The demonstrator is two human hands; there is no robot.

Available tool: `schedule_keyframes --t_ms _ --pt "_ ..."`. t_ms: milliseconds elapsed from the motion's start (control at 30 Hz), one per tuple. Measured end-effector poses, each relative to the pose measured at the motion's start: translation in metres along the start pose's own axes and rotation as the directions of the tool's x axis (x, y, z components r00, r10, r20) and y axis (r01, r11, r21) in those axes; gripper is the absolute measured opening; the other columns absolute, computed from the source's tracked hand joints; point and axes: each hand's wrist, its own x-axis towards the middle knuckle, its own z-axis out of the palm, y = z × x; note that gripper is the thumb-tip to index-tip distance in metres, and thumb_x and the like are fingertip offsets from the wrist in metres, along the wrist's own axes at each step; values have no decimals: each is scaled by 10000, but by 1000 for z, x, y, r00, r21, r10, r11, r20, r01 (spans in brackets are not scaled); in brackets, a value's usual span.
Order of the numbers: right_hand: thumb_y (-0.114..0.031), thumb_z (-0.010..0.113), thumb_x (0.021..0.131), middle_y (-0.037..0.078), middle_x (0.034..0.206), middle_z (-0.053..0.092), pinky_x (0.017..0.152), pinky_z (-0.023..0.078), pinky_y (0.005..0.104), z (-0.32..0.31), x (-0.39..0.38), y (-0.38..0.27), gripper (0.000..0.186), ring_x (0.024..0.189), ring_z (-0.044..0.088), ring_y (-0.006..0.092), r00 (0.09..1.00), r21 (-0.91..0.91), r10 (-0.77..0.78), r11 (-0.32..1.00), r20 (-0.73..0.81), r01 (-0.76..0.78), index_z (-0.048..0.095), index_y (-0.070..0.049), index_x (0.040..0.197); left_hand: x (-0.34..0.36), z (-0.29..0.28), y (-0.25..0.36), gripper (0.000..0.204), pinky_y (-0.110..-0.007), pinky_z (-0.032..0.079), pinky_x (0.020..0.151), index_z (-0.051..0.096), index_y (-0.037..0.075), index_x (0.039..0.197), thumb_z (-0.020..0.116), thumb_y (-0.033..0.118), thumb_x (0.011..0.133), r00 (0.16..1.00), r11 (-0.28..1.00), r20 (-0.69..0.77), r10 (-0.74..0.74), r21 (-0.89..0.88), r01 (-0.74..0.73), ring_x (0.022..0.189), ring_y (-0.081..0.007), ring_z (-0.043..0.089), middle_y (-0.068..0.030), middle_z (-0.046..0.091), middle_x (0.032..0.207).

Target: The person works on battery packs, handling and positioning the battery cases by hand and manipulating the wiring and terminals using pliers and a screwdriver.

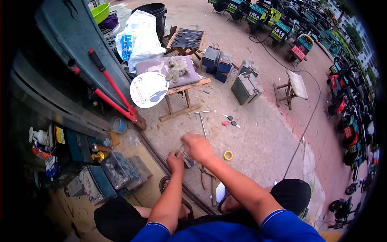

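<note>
My left hand (174,160) is closed on a small grey object (188,161), largely hidden by my hands, low over the concrete floor. My right hand (196,146) is curled just above and right of it; whether it holds anything is hidden. Around them lie a yellow tape roll (227,155), pliers (203,180), a hammer (214,190), a metal T-handle wrench (202,123) and keys with fobs (231,121).
Red-handled bolt cutters (114,94) lean at the left above stacked batteries (121,171). A cushioned stool (155,65) holds gloves and a white disc. More batteries (246,86), a folding stool (291,90) and a cable (318,90) lie ahead, with parked scooters (344,121) at right.
</note>
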Motion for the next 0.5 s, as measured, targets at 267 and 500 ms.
schedule_keyframes --t_ms 267,500 --pt "-197 589 952 127 886 739 735 576 340 -14 -28 158 256 727 717 248 566 447 819 541 -90 -712 709 1 1060 60 -2 83 879 -428 491 1002 474 17 1446 860 357 733 997 962 71 7 271 -26 1292 -353 558 -232 527 1450" --pt "-125 597 947 120 1020 664 818 605 375 38 -112 264 189 826 664 214 321 777 713 -610 623 -152 620 -3 1089 -1 13 92 1259 -525 280 1178 282 24 1537 943 483 570 800 658 579 -159 666 -352 1476 -367 304 -196 397 1551"
